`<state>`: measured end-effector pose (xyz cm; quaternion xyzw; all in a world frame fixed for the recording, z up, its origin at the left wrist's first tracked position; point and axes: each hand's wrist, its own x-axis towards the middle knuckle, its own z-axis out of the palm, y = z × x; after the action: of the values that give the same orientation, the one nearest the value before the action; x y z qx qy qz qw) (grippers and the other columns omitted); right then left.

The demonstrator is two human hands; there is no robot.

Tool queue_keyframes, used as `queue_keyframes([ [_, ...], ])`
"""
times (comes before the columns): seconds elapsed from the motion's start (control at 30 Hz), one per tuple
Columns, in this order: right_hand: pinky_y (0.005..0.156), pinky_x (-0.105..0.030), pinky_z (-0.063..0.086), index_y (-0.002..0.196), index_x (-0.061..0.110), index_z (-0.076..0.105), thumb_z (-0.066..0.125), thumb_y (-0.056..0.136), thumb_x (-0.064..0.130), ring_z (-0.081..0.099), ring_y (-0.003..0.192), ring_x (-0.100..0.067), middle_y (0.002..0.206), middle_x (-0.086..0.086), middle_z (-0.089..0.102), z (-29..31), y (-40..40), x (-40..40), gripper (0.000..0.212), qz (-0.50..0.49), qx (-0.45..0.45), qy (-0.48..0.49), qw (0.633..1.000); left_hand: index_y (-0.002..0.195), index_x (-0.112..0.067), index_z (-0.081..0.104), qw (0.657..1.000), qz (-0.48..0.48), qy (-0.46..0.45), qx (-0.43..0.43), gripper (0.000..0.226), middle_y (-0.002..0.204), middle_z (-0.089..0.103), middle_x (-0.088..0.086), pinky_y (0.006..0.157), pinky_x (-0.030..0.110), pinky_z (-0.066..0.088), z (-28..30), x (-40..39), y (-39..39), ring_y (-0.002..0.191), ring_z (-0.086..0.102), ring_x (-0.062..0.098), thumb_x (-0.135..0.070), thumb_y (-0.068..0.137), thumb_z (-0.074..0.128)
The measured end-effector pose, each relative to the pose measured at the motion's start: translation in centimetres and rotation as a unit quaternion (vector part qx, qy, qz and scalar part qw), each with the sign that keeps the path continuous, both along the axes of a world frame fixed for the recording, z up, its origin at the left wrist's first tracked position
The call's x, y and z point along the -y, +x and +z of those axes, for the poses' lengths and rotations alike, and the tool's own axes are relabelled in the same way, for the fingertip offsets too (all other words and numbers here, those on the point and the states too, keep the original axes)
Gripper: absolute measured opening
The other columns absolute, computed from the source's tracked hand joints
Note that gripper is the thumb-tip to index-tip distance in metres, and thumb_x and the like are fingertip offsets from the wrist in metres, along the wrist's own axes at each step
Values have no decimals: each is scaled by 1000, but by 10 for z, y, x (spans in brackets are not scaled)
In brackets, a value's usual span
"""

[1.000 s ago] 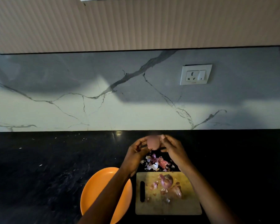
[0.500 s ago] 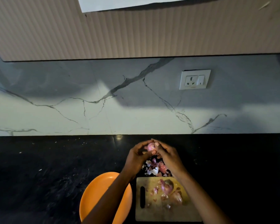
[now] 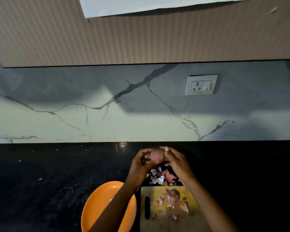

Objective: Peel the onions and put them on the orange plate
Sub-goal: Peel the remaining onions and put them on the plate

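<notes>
A small pink onion [image 3: 156, 156] is held up between both hands above the black counter. My left hand [image 3: 141, 164] curls round its left side and my right hand [image 3: 177, 162] pinches its right side with thumb and fingertips. Below them lies a pile of onion peels [image 3: 161, 177]. A wooden cutting board [image 3: 167, 210] carries more onions [image 3: 173, 195] and skin scraps. The orange plate [image 3: 97, 206] sits left of the board, partly hidden by my left forearm.
The black counter [image 3: 49, 181] stretches wide to the left and right. A marble backsplash with a white wall socket [image 3: 201, 84] stands behind, under a ribbed cabinet.
The camera has tilted up, so everything sits lower in the frame. My hands have turned the onion between the fingers; it shows more fully now than half a second ago.
</notes>
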<state>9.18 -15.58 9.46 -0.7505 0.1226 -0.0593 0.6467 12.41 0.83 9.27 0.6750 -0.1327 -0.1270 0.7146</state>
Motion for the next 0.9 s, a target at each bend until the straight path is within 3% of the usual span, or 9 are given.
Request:
queue_keyframes([
  [0.13, 77, -25, 57, 123, 27, 67, 51, 96, 52, 71, 99, -9, 110, 5, 74, 2, -6, 2, 40, 62, -10, -20, 998, 120, -13, 63, 1000, 3, 13, 3, 36, 111, 71, 3, 83, 25, 57, 0, 0, 2, 104, 70, 15, -6, 87, 74],
  [0.3, 68, -19, 54, 122, 28, 69, 49, 105, 30, 71, 96, -6, 113, 4, 73, 5, -6, 1, 26, 31, -1, 4, 1000, 123, -17, 63, 999, -21, 29, -10, 30, 113, 73, 2, 88, 32, 58, -2, -2, 3, 105, 71, 17, -11, 94, 66],
  [0.5, 90, -27, 57, 128, 37, 65, 51, 103, 37, 66, 110, -3, 119, 12, 69, 0, -7, -4, 28, 35, -12, 27, 999, 125, -15, 61, 999, -18, 35, 15, 33, 108, 71, 8, 87, 33, 59, -3, 4, -1, 104, 71, 23, -9, 94, 67],
  [0.6, 77, -19, 54, 122, 35, 70, 54, 102, 34, 68, 104, -1, 113, 11, 73, 2, -6, -8, 26, 6, 1, 90, 996, 126, -14, 62, 999, -24, 35, 22, 32, 106, 72, 5, 90, 36, 59, -3, 7, -1, 104, 71, 22, -13, 94, 66],
  [0.7, 65, -16, 50, 106, 24, 76, 52, 104, 25, 68, 79, -4, 92, 1, 76, 0, -5, -11, 24, -79, 3, 105, 991, 124, -14, 64, 999, -16, 27, 7, 30, 109, 73, 7, 93, 39, 57, -3, 8, 1, 105, 71, 23, -18, 94, 67],
  [0.77, 67, -25, 51, 94, 24, 76, 50, 105, 24, 65, 74, -13, 85, -8, 75, -4, -4, -10, 28, -106, 4, 68, 992, 124, -13, 64, 1000, -11, 17, -2, 30, 112, 74, 9, 93, 38, 57, -2, 9, 1, 107, 71, 24, -18, 94, 66],
  [0.9, 65, -16, 50, 96, 24, 75, 45, 106, 33, 68, 76, -7, 84, 2, 76, 4, -3, -3, 33, -65, 10, 53, 996, 129, -10, 61, 1000, -18, 0, -2, 36, 115, 72, 10, 93, 38, 57, 2, 8, 3, 109, 69, 25, -17, 94, 65],
])
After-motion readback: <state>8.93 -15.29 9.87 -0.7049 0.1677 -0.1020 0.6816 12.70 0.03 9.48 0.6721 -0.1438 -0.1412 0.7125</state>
